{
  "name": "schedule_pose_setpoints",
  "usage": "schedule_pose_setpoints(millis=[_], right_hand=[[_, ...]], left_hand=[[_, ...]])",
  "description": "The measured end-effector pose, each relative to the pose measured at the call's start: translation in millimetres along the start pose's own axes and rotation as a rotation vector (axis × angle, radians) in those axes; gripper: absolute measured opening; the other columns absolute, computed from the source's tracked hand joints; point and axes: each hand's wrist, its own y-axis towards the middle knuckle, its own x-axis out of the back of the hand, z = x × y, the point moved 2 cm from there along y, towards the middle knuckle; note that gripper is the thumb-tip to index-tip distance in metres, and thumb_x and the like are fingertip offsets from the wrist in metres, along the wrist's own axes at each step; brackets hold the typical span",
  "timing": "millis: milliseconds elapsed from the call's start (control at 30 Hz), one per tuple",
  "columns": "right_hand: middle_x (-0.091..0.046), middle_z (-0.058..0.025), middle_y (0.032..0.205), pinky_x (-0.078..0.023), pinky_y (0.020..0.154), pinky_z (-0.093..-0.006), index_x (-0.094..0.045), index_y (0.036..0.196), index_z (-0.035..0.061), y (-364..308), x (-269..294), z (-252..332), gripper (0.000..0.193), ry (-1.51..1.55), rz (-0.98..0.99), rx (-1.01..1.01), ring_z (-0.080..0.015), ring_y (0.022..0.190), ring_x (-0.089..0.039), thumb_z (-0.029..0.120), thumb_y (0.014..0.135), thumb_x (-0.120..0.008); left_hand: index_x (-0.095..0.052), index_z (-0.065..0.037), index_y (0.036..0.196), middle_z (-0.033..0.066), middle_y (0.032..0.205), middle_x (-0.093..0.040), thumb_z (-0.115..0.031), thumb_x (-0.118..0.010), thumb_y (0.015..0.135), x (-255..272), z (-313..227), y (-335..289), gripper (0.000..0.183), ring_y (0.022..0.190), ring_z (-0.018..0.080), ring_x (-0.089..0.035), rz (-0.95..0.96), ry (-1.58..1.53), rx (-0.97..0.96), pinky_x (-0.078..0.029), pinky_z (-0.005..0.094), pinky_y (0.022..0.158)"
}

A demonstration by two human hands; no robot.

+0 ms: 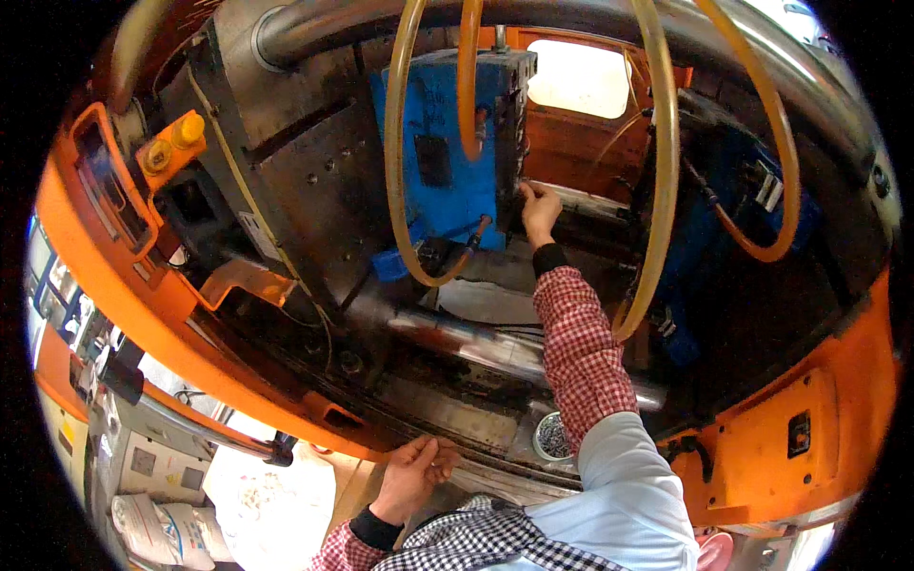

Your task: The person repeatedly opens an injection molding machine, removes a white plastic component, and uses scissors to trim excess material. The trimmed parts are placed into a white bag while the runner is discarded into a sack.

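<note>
My right hand (540, 209) reaches deep into the machine, its fingers pinched at the inner face of a blue mould half (447, 190). Whatever lies between those fingertips is too small to make out. Low in the view, my left hand (414, 476) is closed, thumb against curled fingers, close to the machine's front edge (362, 433). Its contents, if any, are hidden. Beside my right forearm stands a small white tub (552, 438) filled with small grey metal pieces.
Amber hoses (664, 190) loop down in front of the mould. A polished tie bar (476, 344) crosses below it, and another bar (381, 30) runs overhead. The other blue mould half (709, 209) stands at the right. White sacks (167, 528) lie at lower left.
</note>
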Motion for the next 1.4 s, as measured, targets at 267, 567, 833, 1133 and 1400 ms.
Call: schedule_pose_setpoints(millis=[267, 567, 833, 1133, 1400], right_hand=[[-0.066, -0.0174, 0.081, -0.049, 0.067, -0.0335, -0.068, 0.085, -0.0019, -3.5, 3.3, 69.4, 0.02, 0.115, 0.184, -0.222, -0.0244, 0.074, -0.065, 0.017, 0.077, -0.069], [-0.066, -0.0186, 0.086, -0.048, 0.072, -0.0366, -0.067, 0.089, -0.0026, -13.3, -8.7, 63.6, 0.018, 0.035, 0.15, 0.012, -0.03, 0.079, -0.063, 0.009, 0.075, -0.066], [-0.059, -0.0233, 0.1, -0.044, 0.082, -0.0386, -0.065, 0.095, -0.0025, -7.7, 6.0, 59.7, 0.029, -0.048, 0.377, 0.028, -0.0377, 0.095, -0.055, -0.006, 0.071, -0.05], [-0.064, -0.0124, 0.075, -0.048, 0.063, -0.029, -0.066, 0.076, -0.0005, -102.2, 177.2, 248.3, 0.01, 0.376, 1.19, 0.077, -0.0191, 0.068, -0.061, 0.009, 0.074, -0.068], [-0.062, -0.0133, 0.073, -0.047, 0.058, -0.0329, -0.066, 0.08, -0.0009, -148.3, 224.0, 250.1, 0.016, 0.438, 1.232, 0.186, -0.0271, 0.065, -0.06, 0.012, 0.071, -0.069]], left_hand=[[-0.051, 0.003, 0.104, 0.0107, 0.09, -0.06, -0.018, -0.038, 0.097, 3.5, 2.2, 6.8, 0.026, 0.065, 0.012, -0.05, -0.048, -0.035, -0.027, -0.041, 0.0234, 0.059], [-0.055, -0.003, 0.099, 0.0036, 0.084, -0.059, -0.023, -0.041, 0.096, 6.1, 1.3, 6.6, 0.025, 0.065, 0.0098, -0.05, -0.101, -0.014, -0.008, -0.041, 0.0202, 0.054], [-0.055, -0.001, 0.1, 0.0073, 0.089, -0.06, -0.022, -0.042, 0.096, 11.6, -2.1, 11.2, 0.026, 0.076, 0.0144, -0.056, -0.111, 0.707, -0.48, -0.046, 0.0254, 0.064], [-0.056, -0.002, 0.09, 0.0032, 0.067, -0.053, -0.029, -0.043, 0.095, -8.2, -20.5, 39.3, 0.031, 0.056, 0.0105, -0.048, -0.093, -0.08, -0.117, -0.04, 0.022, 0.05], [-0.046, -0.008, 0.068, 0.0, 0.049, -0.039, -0.038, -0.045, 0.093, -32.1, -26.7, 54.4, 0.039, 0.04, 0.0096, -0.033, 0.154, -0.183, -0.104, -0.025, 0.0227, 0.04]])
